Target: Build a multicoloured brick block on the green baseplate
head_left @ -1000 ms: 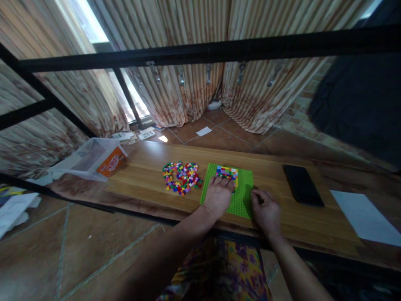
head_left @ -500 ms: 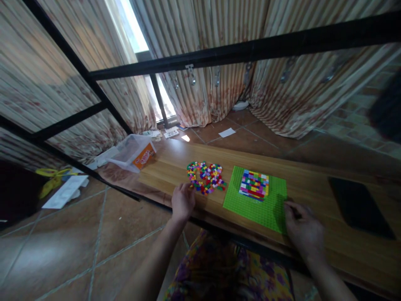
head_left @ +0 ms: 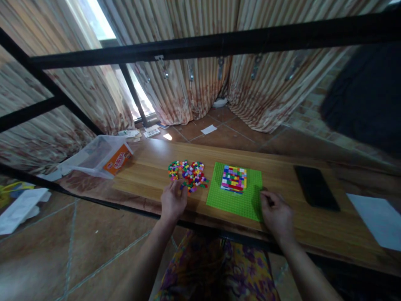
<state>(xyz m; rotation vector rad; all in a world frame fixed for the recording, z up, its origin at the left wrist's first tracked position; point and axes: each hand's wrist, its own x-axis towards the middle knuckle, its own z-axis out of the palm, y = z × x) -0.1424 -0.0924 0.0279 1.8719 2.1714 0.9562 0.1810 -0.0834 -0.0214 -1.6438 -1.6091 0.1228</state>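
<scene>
A loose heap of small coloured toy bricks [head_left: 196,172] lies on the wooden table. At its near left edge is my left hand [head_left: 173,200], its fingers drawn together and the tips among the bricks. Whatever they pinch is too small to make out. To the right of the heap lies a green studded baseplate [head_left: 216,196]. It carries a squarish block of stacked multicoloured bricks [head_left: 234,179]. My right hand [head_left: 278,215] is curled at the baseplate's right edge, with thumb and forefinger closed on that edge.
A clear plastic box [head_left: 94,156] with an orange label stands at the table's left end. On the right lie a dark flat tablet-like slab [head_left: 315,188] and a white sheet [head_left: 379,217]. A black metal bar [head_left: 194,47] crosses above the table's far side, before striped curtains [head_left: 188,92].
The view has turned rightward, so everything sits further left and the white sheet now shows. My left hand has shifted slightly right into the brick heap. My right hand stays at the baseplate's edge.
</scene>
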